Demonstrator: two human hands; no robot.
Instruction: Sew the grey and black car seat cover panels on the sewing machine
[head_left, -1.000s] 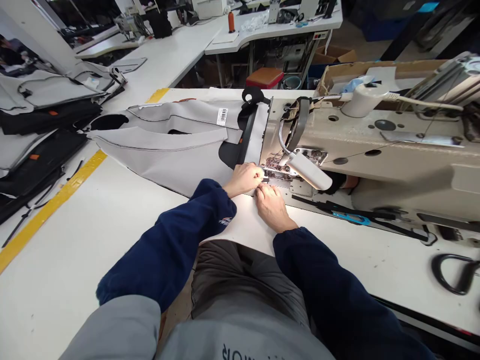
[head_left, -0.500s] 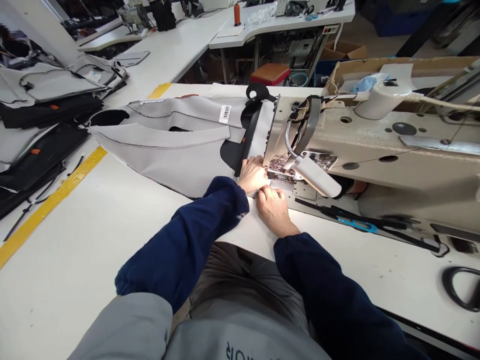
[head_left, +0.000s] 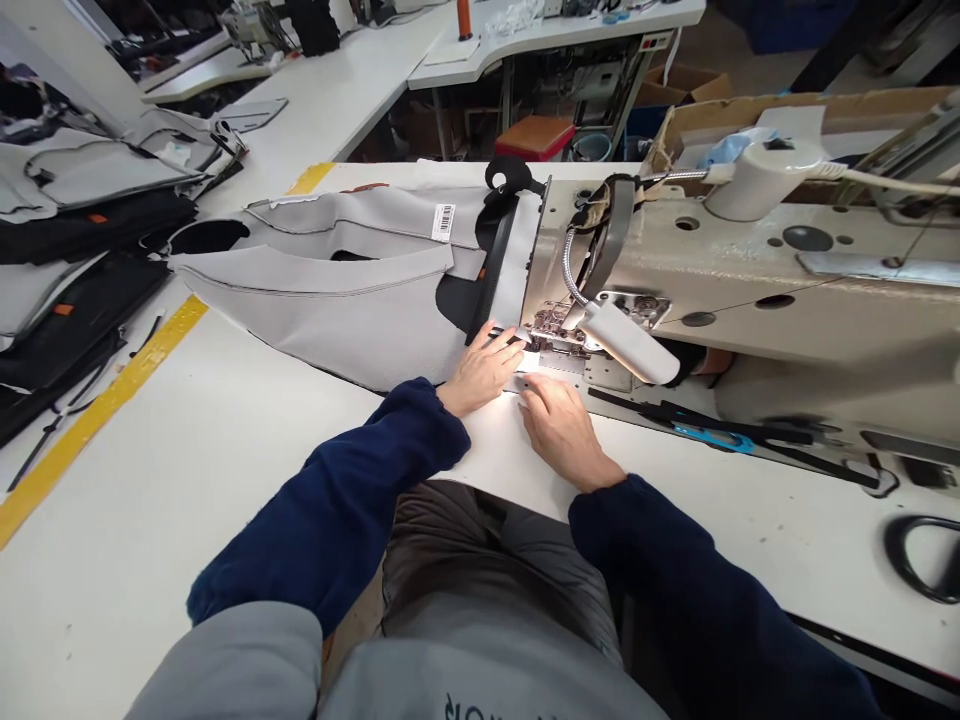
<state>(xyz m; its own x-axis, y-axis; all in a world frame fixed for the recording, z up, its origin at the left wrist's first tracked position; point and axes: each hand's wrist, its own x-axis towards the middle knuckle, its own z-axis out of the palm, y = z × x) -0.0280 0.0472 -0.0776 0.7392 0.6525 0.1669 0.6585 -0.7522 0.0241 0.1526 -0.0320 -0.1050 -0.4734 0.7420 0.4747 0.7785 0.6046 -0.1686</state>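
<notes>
Fabric (head_left: 352,300), grey with a barcode label (head_left: 443,222), lay spread on the table (head_left: 187,500), running from the far left to its near right edge under the needle end of the sewing machine (head_left: 750,270). A black strip (head_left: 491,270) ran along that edge, just left of the machine.

The left hand (head_left: 480,372) reached straight out, fingertips on the fabric edge right at the foot. Whether they pinched it or only pressed could not be told. The right hand (head_left: 559,425) lay just beside it on the near right, palm down, fingers loose and flat on the pale piece. Set so close on either side, they probably kept the cloth flat and lined up.

The lamp (head_left: 630,342) was bent low over the needle, seemingly to light that spot. Blue-handled scissors (head_left: 705,432) lay to the right, near the right hand, and yellow tape (head_left: 112,390) crossed the table at far left.
</notes>
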